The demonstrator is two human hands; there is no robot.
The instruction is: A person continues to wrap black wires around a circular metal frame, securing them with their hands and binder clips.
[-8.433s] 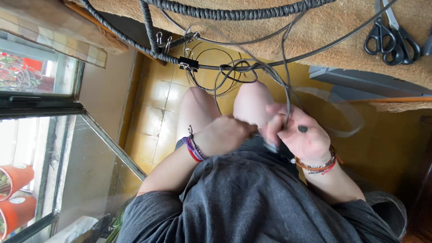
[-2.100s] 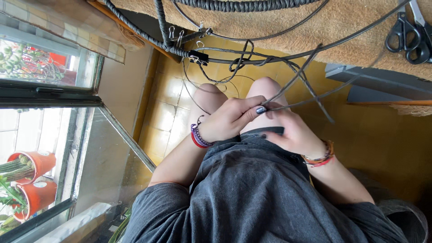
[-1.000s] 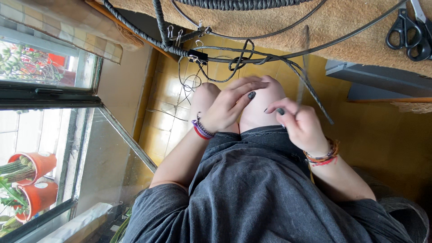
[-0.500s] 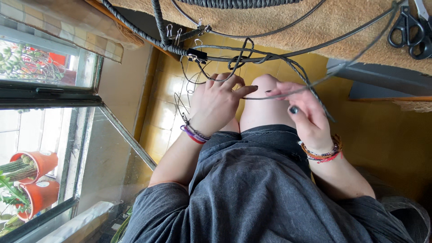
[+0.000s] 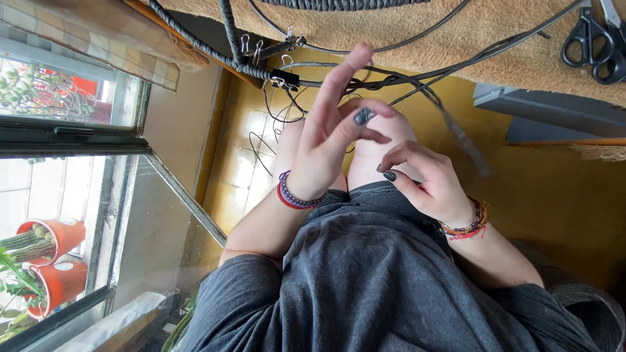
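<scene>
Several thin dark cords (image 5: 417, 81) run from a black binder clip (image 5: 285, 79) on the table edge down over my bare knees (image 5: 372, 153). My left hand (image 5: 329, 133), with a purple and red bracelet on the wrist, is raised. Its forefinger is stretched up and its thumb is pressed to the curled fingers around a strand. My right hand (image 5: 424, 179), with orange bracelets, pinches a blurred cord strand (image 5: 460, 137) that rises to the table. Both hands sit close together above my lap and grey shirt.
A tan mat (image 5: 456, 26) covers the table at the top, with a thick braided rope (image 5: 225, 49) and black scissors (image 5: 590, 39) on it. A grey box (image 5: 548, 117) sits under the table on the right. On the left is a window with terracotta pots (image 5: 52, 238).
My left hand has lifted and stretched its forefinger toward the table edge. My right hand has dropped closer to my knee, pulling a cord strand with it.
</scene>
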